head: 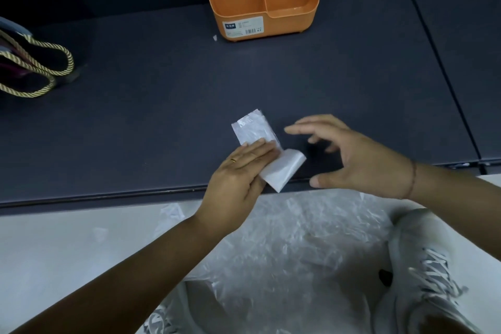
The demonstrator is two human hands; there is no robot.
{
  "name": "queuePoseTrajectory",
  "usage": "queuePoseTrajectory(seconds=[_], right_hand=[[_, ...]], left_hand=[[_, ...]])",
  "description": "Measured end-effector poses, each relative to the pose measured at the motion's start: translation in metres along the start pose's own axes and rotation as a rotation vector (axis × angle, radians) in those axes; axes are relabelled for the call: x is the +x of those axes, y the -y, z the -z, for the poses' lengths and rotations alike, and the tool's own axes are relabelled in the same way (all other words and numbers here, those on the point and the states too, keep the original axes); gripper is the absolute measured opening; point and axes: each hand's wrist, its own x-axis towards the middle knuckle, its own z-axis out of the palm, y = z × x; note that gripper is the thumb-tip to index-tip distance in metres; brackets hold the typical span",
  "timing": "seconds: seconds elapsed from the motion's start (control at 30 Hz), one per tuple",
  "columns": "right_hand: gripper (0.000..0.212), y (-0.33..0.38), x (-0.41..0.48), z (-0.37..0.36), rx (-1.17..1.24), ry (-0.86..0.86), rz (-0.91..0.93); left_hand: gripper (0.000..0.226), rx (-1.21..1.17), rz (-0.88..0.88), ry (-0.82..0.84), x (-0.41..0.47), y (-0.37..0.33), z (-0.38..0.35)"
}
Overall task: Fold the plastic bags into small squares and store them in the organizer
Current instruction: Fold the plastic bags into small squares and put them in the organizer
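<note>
Beneath a person's two hands, a dark bench (pixel 135 130) stretches wide, and a crumpled heap of clear plastic bags (pixel 298 247) lies below the wrists, off its near edge. Well beyond the fingertips stands an orange organizer (pixel 260 8), pale plastic showing in its rear compartments. The left hand (pixel 238 173) presses flat, fingers straight, on a partly folded white bag (pixel 254 127). The right hand (pixel 349 154) hovers just beside it, fingers spread, holding nothing.

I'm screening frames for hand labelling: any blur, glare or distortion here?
Head view: the right hand has motion-blurred fingers; the left hand, pressing the folded plastic bag, is sharp; the wide-angle lens slightly bows the dark shelf front edge; light is dim, no strong glare.
</note>
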Motion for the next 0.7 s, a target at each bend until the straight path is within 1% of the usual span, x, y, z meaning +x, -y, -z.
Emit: queuePoseTrajectory(seconds=[0.03, 0.1, 0.17, 0.23, 0.3, 0.37, 0.4, 0.5, 0.57, 0.6, 0.63, 0.67, 0.7], right_hand=[[0.074, -0.006, 0.005, -0.004, -0.01, 0.031, 0.022], [0.06, -0.014, 0.019, -0.015, -0.047, 0.027, 0.068], [0.039, -0.016, 0.031, -0.023, -0.016, -0.063, 0.116], [0.017, -0.013, 0.04, -0.025, 0.058, -0.142, 0.115], [0.008, -0.009, 0.046, -0.024, 0.095, -0.181, 0.08], [0.011, -0.005, 0.052, -0.022, 0.113, -0.196, 0.029], [0.013, -0.003, 0.055, -0.022, 0.111, -0.197, 0.003], [0.016, 0.003, 0.067, -0.024, 0.014, -0.206, -0.073], [0.022, 0.007, 0.075, -0.025, -0.049, -0.215, -0.128], [0.025, 0.008, 0.079, -0.024, -0.067, -0.214, -0.158], [0.028, 0.01, 0.083, -0.023, -0.08, -0.212, -0.183], [0.031, 0.012, 0.086, -0.022, -0.098, -0.206, -0.206], [0.033, 0.014, 0.088, -0.022, -0.121, -0.2, -0.221]], left_hand=[[0.043, -0.021, 0.01, 0.0, 0.0, -0.001, 0.001], [0.044, -0.067, 0.027, -0.018, 0.001, -0.004, 0.002], [0.043, -0.094, 0.038, -0.038, 0.001, -0.006, 0.002], [0.043, -0.134, 0.07, -0.032, 0.001, -0.006, 0.003], [0.045, -0.231, 0.132, -0.009, 0.0, -0.006, 0.006], [0.043, -0.316, 0.179, -0.026, 0.0, -0.007, 0.01], [0.043, -0.314, 0.197, -0.066, 0.0, -0.008, 0.011], [0.044, -0.178, 0.291, -0.238, -0.002, -0.005, 0.016], [0.047, -0.066, 0.284, -0.319, -0.001, -0.004, 0.02], [0.05, 0.0, 0.23, -0.31, 0.0, -0.004, 0.022], [0.052, 0.092, 0.148, -0.258, 0.002, -0.003, 0.023], [0.055, 0.193, 0.067, -0.176, 0.003, -0.001, 0.022], [0.059, 0.285, 0.023, -0.089, 0.005, 0.002, 0.021]])
